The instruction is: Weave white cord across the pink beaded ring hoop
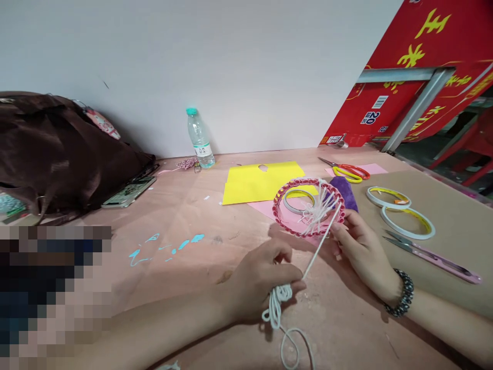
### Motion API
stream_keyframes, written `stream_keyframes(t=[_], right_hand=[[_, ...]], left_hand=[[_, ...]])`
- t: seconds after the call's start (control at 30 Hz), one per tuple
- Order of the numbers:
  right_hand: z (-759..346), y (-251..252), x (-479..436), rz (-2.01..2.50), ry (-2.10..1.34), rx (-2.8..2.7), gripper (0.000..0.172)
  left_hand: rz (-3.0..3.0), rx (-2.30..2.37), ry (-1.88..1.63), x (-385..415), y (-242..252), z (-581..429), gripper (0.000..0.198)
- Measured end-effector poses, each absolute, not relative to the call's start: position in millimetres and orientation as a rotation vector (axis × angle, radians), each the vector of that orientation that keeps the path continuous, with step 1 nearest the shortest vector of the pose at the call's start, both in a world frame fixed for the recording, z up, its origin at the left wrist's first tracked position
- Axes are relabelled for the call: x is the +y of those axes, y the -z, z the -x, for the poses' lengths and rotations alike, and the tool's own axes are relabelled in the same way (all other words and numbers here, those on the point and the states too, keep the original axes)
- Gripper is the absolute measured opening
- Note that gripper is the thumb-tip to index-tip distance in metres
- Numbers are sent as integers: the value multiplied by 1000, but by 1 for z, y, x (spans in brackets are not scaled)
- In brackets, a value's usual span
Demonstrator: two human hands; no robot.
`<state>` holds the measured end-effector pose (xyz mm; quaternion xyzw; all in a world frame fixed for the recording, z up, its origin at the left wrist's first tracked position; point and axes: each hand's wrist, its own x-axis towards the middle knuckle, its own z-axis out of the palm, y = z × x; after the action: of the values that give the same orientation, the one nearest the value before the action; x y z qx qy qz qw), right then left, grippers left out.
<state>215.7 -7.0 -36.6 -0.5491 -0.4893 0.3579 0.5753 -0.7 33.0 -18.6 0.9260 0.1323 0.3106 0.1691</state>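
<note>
While right hand [356,244] pinches ring [275,208] by rim, left hand [256,275] grips bundled string [275,306], strand straight between: keep tension even, loose loops unsnagged. Ring over worktop [181,288], short of back edge.

Even light casts soft shadows on the tabletop [215,221], with pixelation lower left
</note>
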Motion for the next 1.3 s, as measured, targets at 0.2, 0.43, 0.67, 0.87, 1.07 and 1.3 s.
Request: stream_keyframes(t=[0.2, 0.43, 0.67, 0.87, 1.07, 1.3], right_hand=[[-217, 39, -8, 1305, -847, -1145, 24], [-214, 34, -6, 1268, -850, -1162, 20], [-215, 36, -6, 1282, -851, -1153, 22], [-216, 38, -6, 1282, -855, -1154, 21], [-215, 36, -6, 1298, -845, -1156, 23], [-215, 35, -4, 1272, -857, -1157, 22]], left_hand=[[-2809, -233, -880, 31, 26, 0, 29], [-2465, 553, -720, 30, 27, 4, 18], [-2585, 356, -797, 34, 20, -1, 16], [-2842, -359, -941, 26, 26, 1, 13], [-2699, 283, -576, 29, 27, 4, 14], [-2272, 763, -454, 35, 17, -5, 28]])
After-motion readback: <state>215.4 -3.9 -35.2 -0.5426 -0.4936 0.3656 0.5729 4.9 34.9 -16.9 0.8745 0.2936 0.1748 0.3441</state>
